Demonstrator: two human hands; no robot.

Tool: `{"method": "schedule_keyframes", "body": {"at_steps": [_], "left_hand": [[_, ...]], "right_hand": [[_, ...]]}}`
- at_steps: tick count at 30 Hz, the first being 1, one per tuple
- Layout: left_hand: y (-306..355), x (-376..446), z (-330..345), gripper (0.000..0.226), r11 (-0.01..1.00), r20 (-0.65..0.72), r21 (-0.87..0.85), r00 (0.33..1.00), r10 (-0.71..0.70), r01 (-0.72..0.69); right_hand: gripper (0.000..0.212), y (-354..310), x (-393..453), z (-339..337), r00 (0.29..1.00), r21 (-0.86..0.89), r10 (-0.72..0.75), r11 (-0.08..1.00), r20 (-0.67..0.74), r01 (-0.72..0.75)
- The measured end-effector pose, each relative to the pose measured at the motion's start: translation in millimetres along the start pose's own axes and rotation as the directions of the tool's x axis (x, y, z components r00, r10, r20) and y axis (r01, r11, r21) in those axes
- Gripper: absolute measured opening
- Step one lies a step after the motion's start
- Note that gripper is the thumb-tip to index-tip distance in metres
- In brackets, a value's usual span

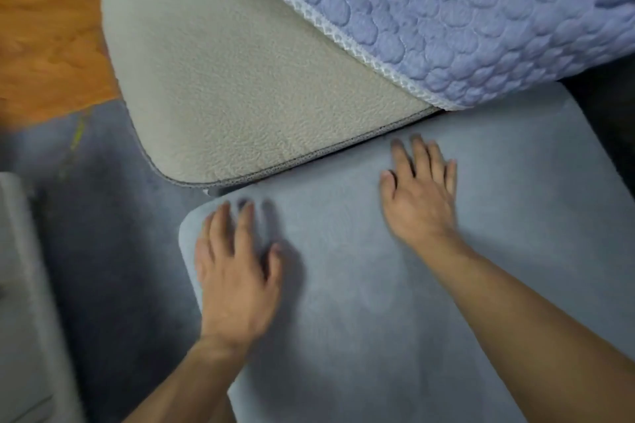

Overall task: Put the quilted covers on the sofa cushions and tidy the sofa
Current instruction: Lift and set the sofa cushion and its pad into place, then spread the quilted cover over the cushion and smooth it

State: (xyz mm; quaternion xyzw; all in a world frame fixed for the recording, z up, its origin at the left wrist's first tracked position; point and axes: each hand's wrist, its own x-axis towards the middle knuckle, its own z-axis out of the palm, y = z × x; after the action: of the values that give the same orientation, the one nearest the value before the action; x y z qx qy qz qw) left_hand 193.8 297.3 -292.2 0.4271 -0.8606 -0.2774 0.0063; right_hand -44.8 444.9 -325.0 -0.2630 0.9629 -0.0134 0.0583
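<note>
Squarely in the lower half of the view, a grey cushion [395, 278] is lying flat, smooth and matte, with a rounded near-left corner and no quilting on the face that is showing. Its long axis is running from the lower left up toward the upper right, and its far edge is sitting just beside a beige cushion [240, 79], with a thin dark gap between the two. That beige cushion is showing a pebbled, leathery top and a grey woven band along its near edge; it is pointing the same diagonal way.

Both hands are resting palm-down on the grey cushion. The left hand [237, 271] is lying wide, fingers straight and spread, near the cushion's left corner. The right hand [421, 196] is lying wide too, fingers straight and reaching almost to the far edge, beside the gap. Neither is gripping anything.

A quilted cover [464, 10], pale blue with a puffy scalloped pattern and a white lace trim along its edge, is draping over the far right part of the beige cushion and ending at the grey cushion's far right corner.

Left of the cushions a grey rug [103, 216] is lying over a wooden floor [44, 27].
</note>
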Motion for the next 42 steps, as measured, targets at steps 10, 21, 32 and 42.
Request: {"method": "schedule_keyframes", "body": {"at_steps": [10,21,32,42], "left_hand": [[-14,28,35,0.078,0.157,0.561,-0.716,0.693,-0.453,0.681],[-7,-14,-3,0.070,0.704,0.180,-0.223,0.738,-0.650,0.674],[44,-64,28,0.109,0.877,0.424,0.481,0.873,-0.241,0.008],[211,-300,71,0.057,0.953,0.861,0.285,0.464,-0.207,-0.106]], "right_hand": [[0.064,52,-42,-11,0.919,0.142,0.393,0.909,0.013,-0.391],[0.061,11,-163,-28,0.897,0.363,0.417,0.821,0.147,-0.441],[0.050,77,-443,-111,0.688,0.242,0.710,0.649,0.146,-0.721],[0.064,136,-654,-108,0.341,0.246,0.936,0.312,0.084,-0.918]]}}
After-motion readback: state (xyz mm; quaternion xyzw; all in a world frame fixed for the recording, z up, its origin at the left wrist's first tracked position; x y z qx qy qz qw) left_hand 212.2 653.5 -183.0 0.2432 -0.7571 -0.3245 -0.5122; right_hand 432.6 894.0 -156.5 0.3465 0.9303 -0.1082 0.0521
